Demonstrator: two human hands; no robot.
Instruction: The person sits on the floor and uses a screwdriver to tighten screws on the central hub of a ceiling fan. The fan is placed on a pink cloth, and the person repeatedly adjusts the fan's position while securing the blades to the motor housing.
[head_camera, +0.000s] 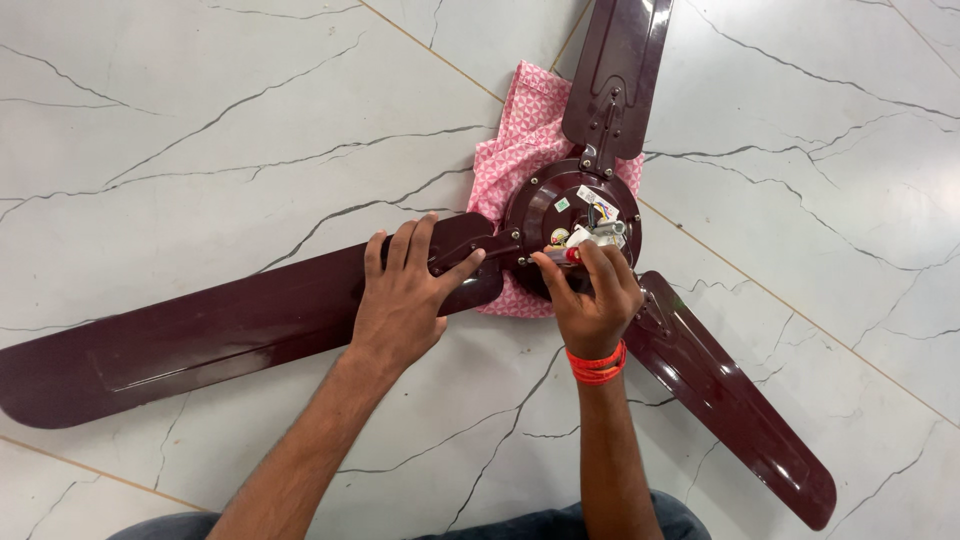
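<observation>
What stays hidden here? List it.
- Head view: the small red-tipped item in the right hand is mostly covered by its fingers; its kind is unclear.
- The blade mount beneath the left hand.
- The upper fan blade, cut off by the top edge.
- The pink cloth, largely under the motor hub.

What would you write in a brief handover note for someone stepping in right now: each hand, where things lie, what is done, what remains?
Left hand presses flat on the left fan blade near the motor hub.
Right hand pinches a small red-tipped part at the hub centre.
The fan lies on a pink cloth on the marble floor.
Done: all three blades sit on the hub.
Left: cannot tell from this view.
</observation>
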